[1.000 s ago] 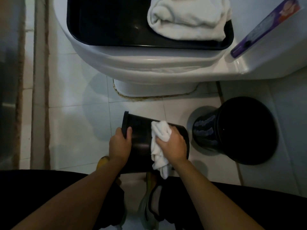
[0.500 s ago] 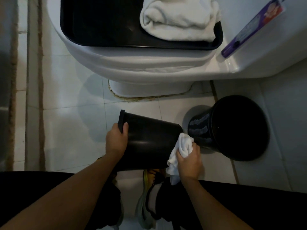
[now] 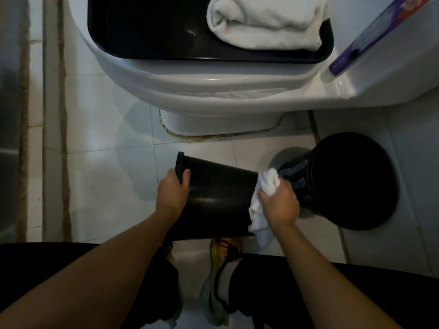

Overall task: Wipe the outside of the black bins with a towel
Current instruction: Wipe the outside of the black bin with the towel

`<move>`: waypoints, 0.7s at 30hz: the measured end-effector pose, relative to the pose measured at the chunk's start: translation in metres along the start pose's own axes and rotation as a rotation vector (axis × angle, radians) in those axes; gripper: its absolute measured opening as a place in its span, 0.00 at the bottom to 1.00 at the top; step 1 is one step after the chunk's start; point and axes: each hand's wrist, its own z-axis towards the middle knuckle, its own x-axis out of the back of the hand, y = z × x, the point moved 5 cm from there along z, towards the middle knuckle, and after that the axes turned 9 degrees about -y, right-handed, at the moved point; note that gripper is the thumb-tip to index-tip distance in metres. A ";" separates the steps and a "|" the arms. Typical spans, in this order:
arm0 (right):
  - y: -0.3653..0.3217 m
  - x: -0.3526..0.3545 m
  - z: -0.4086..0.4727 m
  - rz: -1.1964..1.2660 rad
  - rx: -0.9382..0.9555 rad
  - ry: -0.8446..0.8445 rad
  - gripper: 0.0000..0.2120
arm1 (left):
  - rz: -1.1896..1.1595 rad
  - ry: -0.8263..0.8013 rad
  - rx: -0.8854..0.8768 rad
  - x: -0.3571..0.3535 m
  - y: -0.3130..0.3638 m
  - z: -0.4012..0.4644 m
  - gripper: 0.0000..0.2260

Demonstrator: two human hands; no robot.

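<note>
white floor tiles (image 3: 99, 129) lie below; left hand (image 3: 171, 191) grips the tipped black bin (image 3: 221, 198) by its rim, baring its side. right hand (image 3: 279, 205) clutches the towel (image 3: 266, 184) against its base end.

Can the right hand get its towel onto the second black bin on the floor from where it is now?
Probably yes. The right hand, gripping the white towel, sits right beside the standing bin, with nothing between them.

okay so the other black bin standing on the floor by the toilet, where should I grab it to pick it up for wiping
Judging by its pose, take the standing bin by its rim, coming from above. It stands upright with its open mouth facing up, so fingers can hook over the edge, much as the left hand grips the rim of the held bin. Its glossy wall looks slippery.
</note>
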 end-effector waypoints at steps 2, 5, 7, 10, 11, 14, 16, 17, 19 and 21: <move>-0.019 0.005 0.025 -0.083 -0.064 -0.081 0.22 | -0.014 -0.005 -0.005 -0.001 -0.001 -0.002 0.14; -0.041 0.004 0.043 -0.136 -0.117 -0.157 0.23 | -0.015 0.008 0.001 -0.001 -0.001 -0.001 0.15; -0.050 -0.004 0.037 -0.153 -0.088 -0.164 0.22 | 0.002 0.025 0.011 -0.001 -0.004 0.001 0.16; -0.065 -0.023 0.008 -0.086 0.082 -0.154 0.21 | 0.036 0.032 0.027 -0.001 -0.006 0.000 0.17; -0.073 -0.029 -0.003 -0.068 0.150 -0.153 0.20 | 0.040 0.031 0.031 -0.002 -0.006 0.000 0.17; -0.103 -0.047 -0.028 -0.085 0.325 -0.161 0.21 | 0.058 0.052 0.022 -0.001 -0.004 0.003 0.19; -0.111 -0.054 -0.043 -0.095 0.389 -0.162 0.22 | 0.063 0.057 0.018 0.000 -0.003 0.005 0.19; -0.109 -0.056 -0.051 -0.079 0.393 -0.168 0.22 | 0.059 0.048 0.022 -0.001 -0.003 0.005 0.19; -0.097 -0.056 -0.067 -0.008 0.368 -0.196 0.24 | 0.032 0.033 0.019 -0.001 0.001 0.004 0.18; -0.082 -0.049 -0.083 0.024 0.370 -0.223 0.24 | 0.016 0.013 0.028 -0.002 0.005 0.005 0.18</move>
